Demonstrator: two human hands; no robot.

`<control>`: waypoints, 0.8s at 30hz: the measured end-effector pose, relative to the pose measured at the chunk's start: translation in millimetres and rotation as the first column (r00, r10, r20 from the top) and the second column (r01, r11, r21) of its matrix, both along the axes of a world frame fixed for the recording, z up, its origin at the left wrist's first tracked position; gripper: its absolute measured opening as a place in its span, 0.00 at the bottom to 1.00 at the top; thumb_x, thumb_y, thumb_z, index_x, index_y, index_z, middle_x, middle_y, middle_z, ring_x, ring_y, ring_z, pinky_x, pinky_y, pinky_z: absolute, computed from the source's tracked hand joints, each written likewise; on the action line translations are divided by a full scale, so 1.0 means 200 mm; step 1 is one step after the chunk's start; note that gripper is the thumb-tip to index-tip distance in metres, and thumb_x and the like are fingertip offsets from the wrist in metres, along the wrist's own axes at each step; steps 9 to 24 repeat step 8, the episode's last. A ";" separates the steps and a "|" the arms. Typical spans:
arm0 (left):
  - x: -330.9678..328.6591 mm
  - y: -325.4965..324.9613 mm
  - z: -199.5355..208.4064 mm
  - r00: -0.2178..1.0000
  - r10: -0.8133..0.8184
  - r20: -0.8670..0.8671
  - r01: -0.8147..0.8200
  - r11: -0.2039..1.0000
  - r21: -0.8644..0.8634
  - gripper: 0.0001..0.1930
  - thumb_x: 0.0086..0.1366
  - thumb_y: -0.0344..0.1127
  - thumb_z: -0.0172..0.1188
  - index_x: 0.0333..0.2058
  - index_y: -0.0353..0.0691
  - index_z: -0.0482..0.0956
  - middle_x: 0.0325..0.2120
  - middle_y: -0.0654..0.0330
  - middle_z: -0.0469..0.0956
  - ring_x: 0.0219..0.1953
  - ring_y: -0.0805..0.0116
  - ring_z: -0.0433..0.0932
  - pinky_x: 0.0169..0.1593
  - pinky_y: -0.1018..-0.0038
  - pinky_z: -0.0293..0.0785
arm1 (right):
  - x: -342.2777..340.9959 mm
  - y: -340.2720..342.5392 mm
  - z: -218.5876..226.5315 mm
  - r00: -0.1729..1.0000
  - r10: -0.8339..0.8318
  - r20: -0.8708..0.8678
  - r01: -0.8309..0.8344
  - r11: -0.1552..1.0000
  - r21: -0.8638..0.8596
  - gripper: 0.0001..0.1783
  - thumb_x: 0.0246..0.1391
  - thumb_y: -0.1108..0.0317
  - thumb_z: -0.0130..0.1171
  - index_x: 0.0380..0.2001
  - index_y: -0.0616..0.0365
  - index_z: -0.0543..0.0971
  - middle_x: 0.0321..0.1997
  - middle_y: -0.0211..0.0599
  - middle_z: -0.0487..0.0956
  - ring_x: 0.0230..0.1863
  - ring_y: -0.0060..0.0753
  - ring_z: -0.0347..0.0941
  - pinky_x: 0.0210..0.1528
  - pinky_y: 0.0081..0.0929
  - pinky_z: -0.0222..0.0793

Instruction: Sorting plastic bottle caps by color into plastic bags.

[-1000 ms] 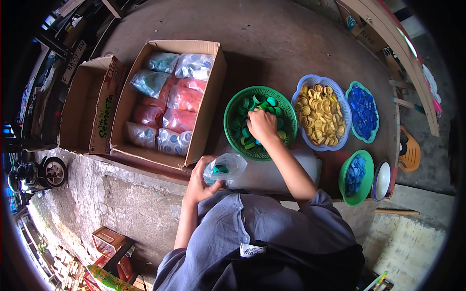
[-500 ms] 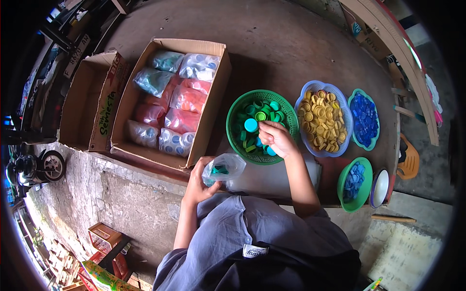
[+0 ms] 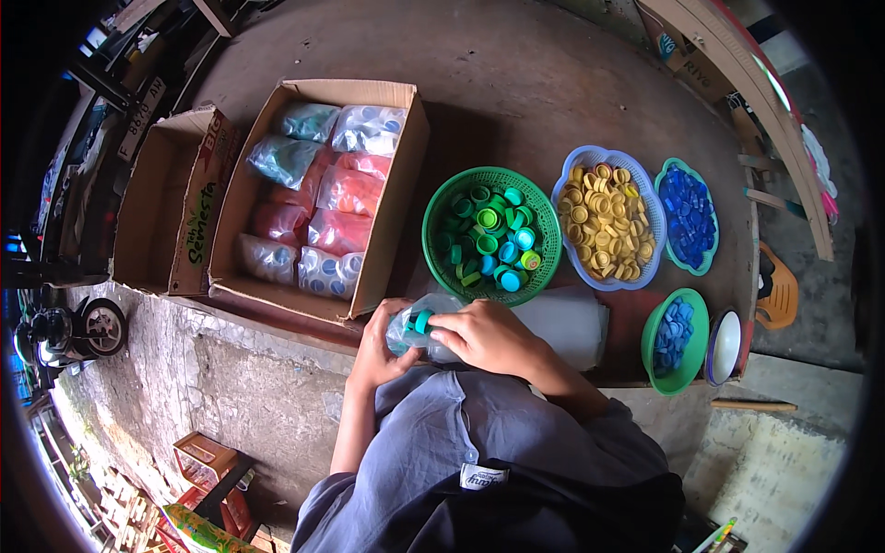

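My left hand (image 3: 371, 354) is closed around a clear plastic bag (image 3: 443, 303), low in front of me at the table's edge. Green bottle caps show through its film. At the bag's mouth, my right hand (image 3: 490, 335) pinches a teal bottle cap (image 3: 423, 322) between thumb and fingers. Just beyond the hands stands a round green basket (image 3: 432, 258) holding green, teal and light-blue bottle caps (image 3: 488, 219). Flat clear plastic sheets or bags (image 3: 576, 324) lie below the basket, partly hidden by my right hand and forearm.
A cardboard box (image 3: 403, 184) of filled bags stands left, beside a narrower box (image 3: 152, 207). To the right are a lavender basket (image 3: 560, 198) of yellow caps, a teal basket (image 3: 712, 241) of dark-blue pieces, a green bowl (image 3: 693, 355) of blue pieces and a white bowl (image 3: 725, 346).
My right hand has moved from above the green basket down and left to the bag's mouth, bringing a cap. My left hand stays on the bag.
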State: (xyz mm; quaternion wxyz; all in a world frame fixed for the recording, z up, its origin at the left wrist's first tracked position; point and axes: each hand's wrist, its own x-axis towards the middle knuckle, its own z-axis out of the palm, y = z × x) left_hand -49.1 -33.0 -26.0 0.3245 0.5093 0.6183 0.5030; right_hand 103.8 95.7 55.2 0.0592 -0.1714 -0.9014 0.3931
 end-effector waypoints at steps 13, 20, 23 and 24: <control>-0.01 -0.03 -0.02 0.999 0.033 0.020 -0.033 0.999 0.017 0.27 0.42 0.32 0.62 0.44 0.32 0.68 0.42 0.48 0.72 0.45 0.54 0.72 0.51 0.67 0.67 | -0.03 0.24 0.02 0.986 -0.152 -0.063 0.143 0.982 -0.127 0.10 0.50 0.66 0.57 0.35 0.57 0.81 0.24 0.46 0.79 0.25 0.36 0.78 0.30 0.33 0.72; -0.01 -0.03 -0.02 0.999 0.033 0.020 -0.033 0.999 0.017 0.27 0.42 0.32 0.62 0.44 0.32 0.68 0.42 0.48 0.72 0.45 0.54 0.72 0.51 0.67 0.67 | -0.03 0.24 0.02 0.986 -0.152 -0.063 0.143 0.982 -0.127 0.10 0.50 0.66 0.57 0.35 0.57 0.81 0.24 0.46 0.79 0.25 0.36 0.78 0.30 0.33 0.72; -0.01 -0.03 -0.02 0.999 0.033 0.020 -0.033 0.999 0.017 0.27 0.42 0.32 0.62 0.44 0.32 0.68 0.42 0.48 0.72 0.45 0.54 0.72 0.51 0.67 0.67 | -0.03 0.24 0.02 0.986 -0.152 -0.063 0.143 0.982 -0.127 0.10 0.50 0.66 0.57 0.35 0.57 0.81 0.24 0.46 0.79 0.25 0.36 0.78 0.30 0.33 0.72; -0.01 -0.03 -0.02 0.999 0.033 0.020 -0.033 0.999 0.017 0.27 0.42 0.32 0.62 0.44 0.32 0.68 0.42 0.48 0.72 0.45 0.54 0.72 0.51 0.67 0.67 | -0.03 0.24 0.02 0.986 -0.152 -0.063 0.143 0.982 -0.127 0.10 0.50 0.66 0.57 0.35 0.57 0.81 0.24 0.46 0.79 0.25 0.36 0.78 0.30 0.33 0.72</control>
